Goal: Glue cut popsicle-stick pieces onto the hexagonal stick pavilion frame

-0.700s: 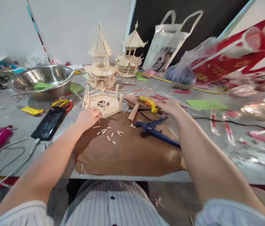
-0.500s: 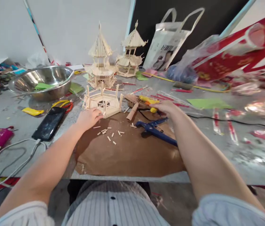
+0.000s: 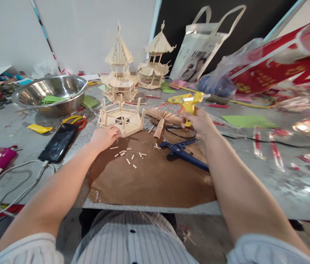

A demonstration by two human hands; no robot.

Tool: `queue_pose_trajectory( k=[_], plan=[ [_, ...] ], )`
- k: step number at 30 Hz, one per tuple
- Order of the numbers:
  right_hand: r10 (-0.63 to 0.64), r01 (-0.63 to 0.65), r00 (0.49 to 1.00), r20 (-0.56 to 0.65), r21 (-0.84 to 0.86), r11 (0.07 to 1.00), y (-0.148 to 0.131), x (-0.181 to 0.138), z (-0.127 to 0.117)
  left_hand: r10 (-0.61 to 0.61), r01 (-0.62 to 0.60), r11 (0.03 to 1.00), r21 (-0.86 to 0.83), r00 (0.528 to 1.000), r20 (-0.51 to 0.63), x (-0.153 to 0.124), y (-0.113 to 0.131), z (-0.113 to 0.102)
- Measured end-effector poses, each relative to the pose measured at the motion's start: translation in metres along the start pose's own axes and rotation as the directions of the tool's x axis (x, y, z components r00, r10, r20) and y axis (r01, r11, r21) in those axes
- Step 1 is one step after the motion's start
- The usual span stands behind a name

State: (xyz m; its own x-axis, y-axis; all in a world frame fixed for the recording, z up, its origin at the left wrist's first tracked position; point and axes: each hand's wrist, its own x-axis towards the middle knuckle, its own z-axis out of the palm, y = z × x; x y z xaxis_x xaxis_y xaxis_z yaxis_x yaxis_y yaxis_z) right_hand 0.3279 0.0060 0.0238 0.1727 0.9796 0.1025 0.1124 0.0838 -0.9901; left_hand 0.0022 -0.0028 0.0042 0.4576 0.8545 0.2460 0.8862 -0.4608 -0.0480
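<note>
My right hand (image 3: 199,124) is closed round the grip of a yellow glue gun (image 3: 187,100), held up off the table with its nozzle pointing left. Its black cord (image 3: 177,132) loops on the table below. My left hand (image 3: 104,135) rests with curled fingers against the front of a low hexagonal stick frame (image 3: 121,118) at the far edge of a brown paper sheet (image 3: 149,176). Several short cut sticks (image 3: 128,156) lie scattered on the paper. Blue cutters (image 3: 183,152) lie just below my right hand.
Two finished stick pagodas (image 3: 119,69) stand behind the frame. A steel bowl (image 3: 48,93) sits at the left, a black phone (image 3: 58,142) with a white cable beside it. A white bag (image 3: 201,44), red packaging and a green paper (image 3: 241,121) lie to the right.
My right hand took hold of the yellow glue gun lying on the table and lifted it upright. My left hand stayed at the stick frame.
</note>
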Motion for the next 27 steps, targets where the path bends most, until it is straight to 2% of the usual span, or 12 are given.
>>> queue_pose_trajectory(
  k=[2, 7, 13, 19, 27],
  plan=[
    [-0.010, 0.006, 0.997, 0.072, 0.057, 0.998, -0.004, -0.005, 0.001, -0.005, 0.005, 1.000, 0.008, 1.000, 0.004, 0.000, 0.000, -0.001],
    [0.029, 0.004, 0.959, 0.281, -0.114, 0.993, -0.010, -0.016, 0.011, -0.007, 0.006, 1.000, 0.012, 1.000, 0.013, 0.000, 0.002, -0.002],
    [0.002, 0.047, 0.892, 0.452, -0.096, 0.994, -0.020, -0.035, 0.038, -0.016, 0.016, 1.000, 0.014, 1.000, 0.005, 0.001, 0.003, 0.000],
    [0.039, 0.071, 0.860, 0.509, -0.195, 0.978, -0.016, -0.042, 0.051, -0.014, 0.014, 1.000, 0.018, 1.000, 0.015, 0.001, 0.002, -0.001],
    [0.108, 0.044, 0.880, 0.463, -0.306, 0.951, -0.007, -0.045, 0.064, -0.003, 0.003, 1.000, 0.028, 1.000, 0.013, 0.001, 0.000, 0.000]
  ],
)
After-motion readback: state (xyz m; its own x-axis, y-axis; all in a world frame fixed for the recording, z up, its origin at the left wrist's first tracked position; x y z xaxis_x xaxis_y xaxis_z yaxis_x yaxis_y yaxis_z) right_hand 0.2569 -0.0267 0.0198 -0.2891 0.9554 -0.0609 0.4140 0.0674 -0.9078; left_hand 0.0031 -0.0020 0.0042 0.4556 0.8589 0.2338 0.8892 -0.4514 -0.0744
